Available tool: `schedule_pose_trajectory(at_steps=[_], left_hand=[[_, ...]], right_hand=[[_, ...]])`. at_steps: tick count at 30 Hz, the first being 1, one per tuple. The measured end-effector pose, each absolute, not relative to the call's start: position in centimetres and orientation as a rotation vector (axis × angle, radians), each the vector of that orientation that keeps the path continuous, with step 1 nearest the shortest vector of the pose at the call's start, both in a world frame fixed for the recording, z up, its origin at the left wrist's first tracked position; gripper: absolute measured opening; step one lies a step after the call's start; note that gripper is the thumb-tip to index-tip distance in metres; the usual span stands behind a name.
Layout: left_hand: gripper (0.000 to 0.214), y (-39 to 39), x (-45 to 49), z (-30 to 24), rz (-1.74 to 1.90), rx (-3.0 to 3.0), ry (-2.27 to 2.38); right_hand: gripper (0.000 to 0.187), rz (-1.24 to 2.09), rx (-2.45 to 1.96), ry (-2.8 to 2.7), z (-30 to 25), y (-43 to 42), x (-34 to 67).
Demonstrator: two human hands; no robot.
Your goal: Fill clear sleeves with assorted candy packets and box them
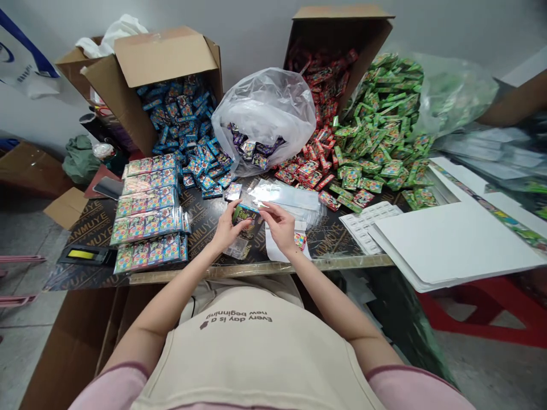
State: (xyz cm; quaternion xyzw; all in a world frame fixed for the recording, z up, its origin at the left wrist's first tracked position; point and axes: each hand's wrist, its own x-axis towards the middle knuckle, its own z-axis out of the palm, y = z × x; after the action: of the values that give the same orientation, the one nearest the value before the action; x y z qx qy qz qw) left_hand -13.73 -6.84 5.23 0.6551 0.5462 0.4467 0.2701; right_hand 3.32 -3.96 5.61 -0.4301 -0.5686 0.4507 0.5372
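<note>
the left hand (229, 229) grasps a small printed box (244, 214) by its left end, just above the near part of the tabletop (200, 219). the right hand (280, 226) has its fingers at the box's right end; whether they grip it, i cannot tell. clear plastic sleeves (294, 196) lie just beyond. stacked sleeved sets (147, 222) stand to the left, loose green boxes (380, 125) are heaped at far right, and blue boxes (182, 114) spill from a cardboard carton (164, 57).

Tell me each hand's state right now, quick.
Left hand: closed on a small box.
Right hand: at the box's right end; whether it grips can't be told.
</note>
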Motion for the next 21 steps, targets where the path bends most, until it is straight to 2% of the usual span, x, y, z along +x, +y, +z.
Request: schedule_pose_trajectory(at_steps=[5, 7, 10, 17, 21], left_hand=[[0.035, -8.7, -13.1, 5.0, 1.548, 1.696, 1.527], [0.024, -8.9, -13.3, 5.6, 1.604, 1.745, 1.517], [0.014, -8.9, -13.9, 6.6, 1.603, 1.811, 1.437], [0.004, -8.6, -15.1, 7.4, 1.517, 1.825, 1.331], [0.003, -8.7, -15.2, 7.6, 1.436, 1.667, 1.346]], right_hand=[[0.026, 0.753, -0.940, -1.528, 5.7, -3.9, 2.1], [0.018, 0.591, -0.853, -1.673, 5.5, -4.3, 2.1], [0.018, 0.480, -0.760, -1.829, 5.6, -4.9, 2.5], [0.019, 0.865, -0.942, -1.798, 9.9, -3.1, 2.9], [0.030, 1.319, -0.869, -1.931, 12.1, -1.4, 1.9]])
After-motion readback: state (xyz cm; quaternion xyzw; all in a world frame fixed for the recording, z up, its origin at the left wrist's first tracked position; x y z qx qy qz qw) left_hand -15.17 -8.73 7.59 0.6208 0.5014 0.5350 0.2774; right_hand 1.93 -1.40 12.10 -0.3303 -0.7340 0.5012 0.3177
